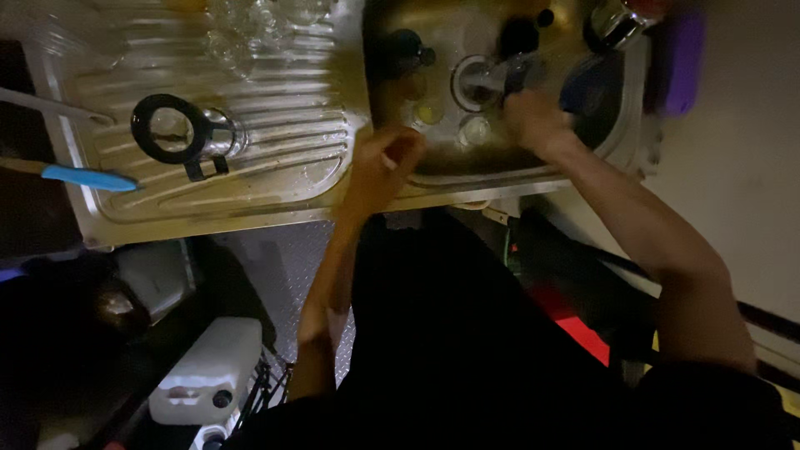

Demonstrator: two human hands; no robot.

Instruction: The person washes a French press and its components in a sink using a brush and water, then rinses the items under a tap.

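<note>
My right hand [533, 117] reaches into the steel sink basin [467, 167] and is closed around a round metal cup [477, 83] near the basin's middle; motion blur hides the fingers. A dark blue rounded item [593, 90] lies just beyond that hand. My left hand [385, 167] hovers at the basin's near left rim with its fingers curled. A small pale bit shows by the fingers, and whether it is held is unclear. A small glass [475, 131] and a yellowish thing [429, 112] sit in the basin between the hands.
On the ribbed steel drainboard [275, 179] a metal jug with a black rim [177, 129] lies on its side, with clear glassware [250, 33] behind and a blue-handled utensil [83, 177] at its left edge. A tap [615, 23] and a purple object [679, 62] are at the back right. A white plastic can [208, 379] stands on the floor.
</note>
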